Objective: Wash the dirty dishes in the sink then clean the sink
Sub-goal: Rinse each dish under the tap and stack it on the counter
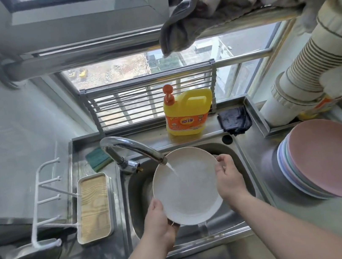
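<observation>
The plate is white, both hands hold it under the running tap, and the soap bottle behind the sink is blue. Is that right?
Almost. The soap bottle is yellow with an orange pump, not blue; the head view shows it on the ledge behind the sink. The rest holds: the plate is white, and the left hand and right hand hold it under the running tap.

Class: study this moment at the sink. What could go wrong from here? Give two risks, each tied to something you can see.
1. The plate is wet under the running tap, and the left hand and right hand hold only its rim; it could slip into the sink.
2. Water striking the tilted plate may splash towards the stack of plates on the right.
</observation>
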